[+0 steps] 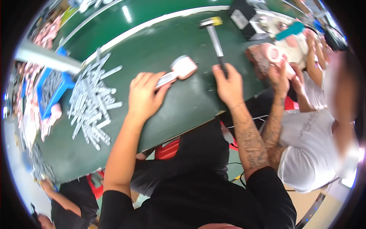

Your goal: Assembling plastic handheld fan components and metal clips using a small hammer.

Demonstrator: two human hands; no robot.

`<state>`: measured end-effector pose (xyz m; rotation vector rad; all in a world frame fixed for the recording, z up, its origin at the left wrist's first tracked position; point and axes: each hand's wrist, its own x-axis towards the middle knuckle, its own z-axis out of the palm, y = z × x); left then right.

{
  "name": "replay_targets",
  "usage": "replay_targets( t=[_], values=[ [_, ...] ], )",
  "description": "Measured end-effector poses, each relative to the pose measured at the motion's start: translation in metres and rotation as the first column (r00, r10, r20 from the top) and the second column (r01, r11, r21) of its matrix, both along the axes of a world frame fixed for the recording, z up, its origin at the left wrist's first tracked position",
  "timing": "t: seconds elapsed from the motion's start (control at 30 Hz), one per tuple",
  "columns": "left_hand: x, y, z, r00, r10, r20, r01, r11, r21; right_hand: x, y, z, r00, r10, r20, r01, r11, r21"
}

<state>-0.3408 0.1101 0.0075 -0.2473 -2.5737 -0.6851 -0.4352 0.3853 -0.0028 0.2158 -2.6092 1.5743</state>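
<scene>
The left hand (pixel 146 91) is closed on the handle of a pink device (pixel 185 67), fingers along the upper side and thumb below, with no more opening than the pale grey handle (pixel 166 79) takes up. The device slants out of that grip toward two o'clock, its rounded pink head wholly beyond the fingertips; whether the head touches the green table (pixel 175 114) or sits just above it, I cannot tell. The right hand (pixel 230 84) is wrapped round the dark lower grip of a hammer (pixel 215 42), its shaft running out between eleven and twelve o'clock to a black-and-yellow head. That hammer head is well apart from the device, between one and two o'clock of it. About nine o'clock from the left hand lies a loose heap of grey strips (pixel 93 101), and farther the same way a blue bin (pixel 63 87) holds more grey pieces. Between two and three o'clock from the right hand, a co-worker (pixel 309 133) holds another pink device (pixel 272 52).
</scene>
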Motion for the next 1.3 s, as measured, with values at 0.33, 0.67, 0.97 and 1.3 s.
replay_targets(
  t=[0.33,0.67,0.97,1.3],
  values=[
    [0.217,-0.129,-0.016,0.759,0.631,-0.160,-0.488,0.714,0.502,0.032,-0.025,0.005,0.951,0.141,-0.274,-0.099,0.982,0.162],
    [0.351,-0.143,-0.036,0.257,0.950,-0.176,-0.961,0.270,0.055,0.033,-0.003,-0.007,0.927,0.284,-0.245,-0.207,0.932,0.299],
    [0.305,-0.274,-0.008,0.258,0.962,-0.088,-0.955,0.240,-0.176,0.040,-0.004,-0.003,0.947,0.222,-0.232,-0.168,0.958,0.232],
    [0.142,-0.213,0.022,0.841,0.532,-0.095,-0.537,0.842,-0.043,0.040,-0.015,0.001,0.860,0.295,-0.417,-0.095,0.895,0.436]
  ],
)
